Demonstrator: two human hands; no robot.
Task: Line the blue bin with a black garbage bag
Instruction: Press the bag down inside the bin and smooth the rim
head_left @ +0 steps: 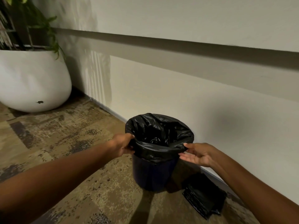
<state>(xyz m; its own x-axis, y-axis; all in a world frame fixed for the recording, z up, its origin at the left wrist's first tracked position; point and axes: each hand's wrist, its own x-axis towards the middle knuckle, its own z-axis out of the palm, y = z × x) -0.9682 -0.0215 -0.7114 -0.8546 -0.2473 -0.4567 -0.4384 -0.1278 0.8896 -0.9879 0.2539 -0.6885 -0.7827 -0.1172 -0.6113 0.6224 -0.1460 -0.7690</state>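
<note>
A dark blue bin (152,173) stands on the carpet beside the wall. A black garbage bag (159,135) sits inside it, its mouth folded out over the rim all the way round. My left hand (123,145) pinches the folded bag edge at the bin's left side. On the right side my right hand (196,153) touches the bag's fold with thumb and fingertips, the palm turned up and the fingers loosely apart.
A folded stack of black bags (204,197) lies on the carpet just right of the bin, against the wall's skirting. A large white planter (32,81) with a green plant stands at the far left. Patterned carpet (64,135) stretches to the left and front.
</note>
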